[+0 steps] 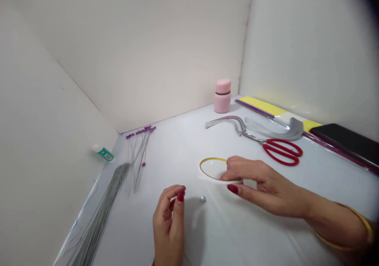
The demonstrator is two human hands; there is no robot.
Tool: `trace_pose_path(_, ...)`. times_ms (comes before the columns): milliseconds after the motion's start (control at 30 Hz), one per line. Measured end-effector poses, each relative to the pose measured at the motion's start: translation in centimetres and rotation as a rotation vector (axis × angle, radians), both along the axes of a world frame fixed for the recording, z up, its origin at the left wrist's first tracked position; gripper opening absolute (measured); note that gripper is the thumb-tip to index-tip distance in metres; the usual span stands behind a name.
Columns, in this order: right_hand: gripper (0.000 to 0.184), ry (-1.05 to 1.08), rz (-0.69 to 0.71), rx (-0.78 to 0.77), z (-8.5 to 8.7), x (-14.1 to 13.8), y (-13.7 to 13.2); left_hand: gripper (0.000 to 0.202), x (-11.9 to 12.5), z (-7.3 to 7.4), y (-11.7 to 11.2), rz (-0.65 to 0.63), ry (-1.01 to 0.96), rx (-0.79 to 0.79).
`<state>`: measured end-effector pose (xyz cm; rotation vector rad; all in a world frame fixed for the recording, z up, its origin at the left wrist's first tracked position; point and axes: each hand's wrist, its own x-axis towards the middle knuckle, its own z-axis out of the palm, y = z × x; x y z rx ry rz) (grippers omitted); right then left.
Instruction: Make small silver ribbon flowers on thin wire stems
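Observation:
My right hand lies on a white roll of tape with a yellow inner rim, fingers on its near side and thumb against its edge, gripping it on the table. My left hand is raised near the table's front, fingers curled in and thumb pressed to fingertips; whether anything is pinched there I cannot make out. A tiny silvery bead or clip lies on the table between the two hands.
A bundle of thin grey wires and purple-tipped stamens lie at left. Red-handled scissors, a clear curved strip, a pink bottle, coloured paper sheets and a dark phone sit at back right. White walls enclose the table.

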<state>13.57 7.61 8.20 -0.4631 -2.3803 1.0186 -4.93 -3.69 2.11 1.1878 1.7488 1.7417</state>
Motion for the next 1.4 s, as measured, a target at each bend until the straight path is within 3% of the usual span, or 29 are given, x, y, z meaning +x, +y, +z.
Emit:
trace_pose_path(133, 0.018, -0.087, -0.073, 0.172, -1.4, -0.1, 1.8, 0.014, -0.5, -0.2, 0.7, -0.121, 0.18, -0.244)
trace_pose_path(267, 0.023, -0.159, -0.115, 0.115, -2.7, -0.4, 2.7, 0.015, -0.2, -1.2, 1.1, -0.28, 0.545, -0.337)
trace_pose_path(400, 0.018, -0.355, -0.026, 0.11, -3.1, -0.5, 2.4, 0.012, 0.1, -1.9, 1.5, -0.344, 0.697, -0.353)
trace_pose_path(500, 0.016, -0.455, -0.01, 0.087, -3.8, -0.7, 1.8, 0.014, 0.0, -2.2, 1.5, -0.357, 0.635, -0.299)
trace_pose_path(633, 0.018, -0.378, -0.086, -0.045, -5.0, -1.4, 1.2, 0.013, 0.3, -2.6, 1.1, -0.291, 0.402, -0.154)
trace_pose_path(833, 0.019, -0.184, -0.08, -0.537, -5.5, -2.2, -0.1, 0.01, 1.0, -2.4, 0.6, -0.152, 0.189, -0.154)
trace_pose_path(1033, 0.025, -0.128, -0.011, -0.739, -6.0, -2.4, -1.1, 0.021, 1.1, -2.7, 0.9, -0.282, 0.129, 0.043)
trace_pose_path(1267, 0.023, -0.099, -0.04, -0.893, -6.0, -2.5, -1.1, 0.028, 0.7, -3.0, 0.7, -0.379, 0.105, 0.031)
trace_pose_path(1400, 0.024, -0.115, -0.046, -0.891, -5.8, -2.6, -1.2, 0.025, 0.5, -3.0, 0.6, -0.38, 0.136, 0.023)
